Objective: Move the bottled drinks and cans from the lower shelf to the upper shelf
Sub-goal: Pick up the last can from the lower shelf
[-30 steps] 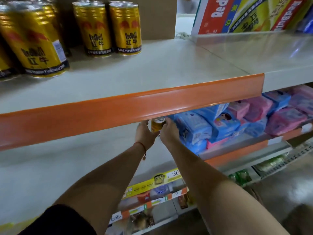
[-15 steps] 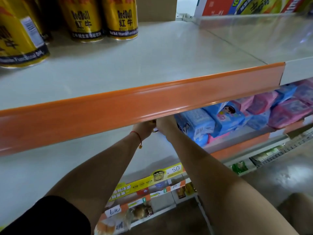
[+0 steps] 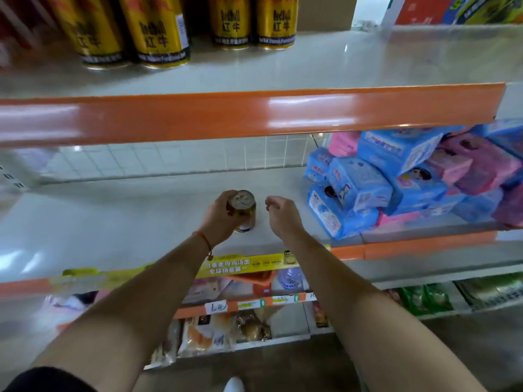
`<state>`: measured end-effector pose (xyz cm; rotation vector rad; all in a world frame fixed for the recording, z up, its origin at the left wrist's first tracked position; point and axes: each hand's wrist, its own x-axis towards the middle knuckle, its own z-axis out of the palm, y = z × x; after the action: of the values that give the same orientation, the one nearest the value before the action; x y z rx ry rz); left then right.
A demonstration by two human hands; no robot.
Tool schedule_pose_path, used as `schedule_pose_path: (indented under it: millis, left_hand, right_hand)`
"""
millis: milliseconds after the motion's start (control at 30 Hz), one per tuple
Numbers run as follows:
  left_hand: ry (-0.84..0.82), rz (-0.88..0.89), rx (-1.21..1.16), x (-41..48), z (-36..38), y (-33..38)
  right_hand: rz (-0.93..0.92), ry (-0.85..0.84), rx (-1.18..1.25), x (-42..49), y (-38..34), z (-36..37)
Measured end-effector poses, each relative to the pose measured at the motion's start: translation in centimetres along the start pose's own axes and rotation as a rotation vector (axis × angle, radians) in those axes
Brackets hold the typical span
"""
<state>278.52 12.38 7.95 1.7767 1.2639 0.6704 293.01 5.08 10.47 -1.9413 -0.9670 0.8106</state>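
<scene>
gripping the gold can [image 3: 242, 207] on the lower shelf [image 3: 113, 222], left hand [image 3: 217, 219]; right hand [image 3: 280, 217] beside it, loosely curled, empty

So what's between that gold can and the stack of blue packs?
Only the right hand, loosely curled and empty, over bare lower shelf beside the gold can, per the head view.
</scene>
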Motion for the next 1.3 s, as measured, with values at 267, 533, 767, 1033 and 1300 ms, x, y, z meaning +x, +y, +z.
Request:
schedule_pose_path:
  millis: [267,533,767,1033,1300]
  left_hand:
    - [-0.044,0.013,-0.079,-3.0,-2.9,-2.4]
    - [0.078,0.018,-0.070,-4.3,-2.9,-4.2]
    - [-0.014,0.078,-0.079,-3.9,-2.2,-4.6]
    - [0.195,0.031,-0.054,-4.3,-1.1,-4.7]
    - [0.055,0.037,-0.033,-3.7,-2.6,-6.1]
  right_hand:
    - [0.033,-0.123,0.017,-1.5,1.6,3.1]
    - [0.017,-0.112,-0.070,-2.2,2.8,2.2]
    - [-0.163,-0.097,-0.194,-2.8,2.7,1.8]
    - [-0.180,-0.118,-0.247,-2.6,2.8,2.1]
    - [-0.181,-0.131,-0.301,-2.3,3.8,1.8]
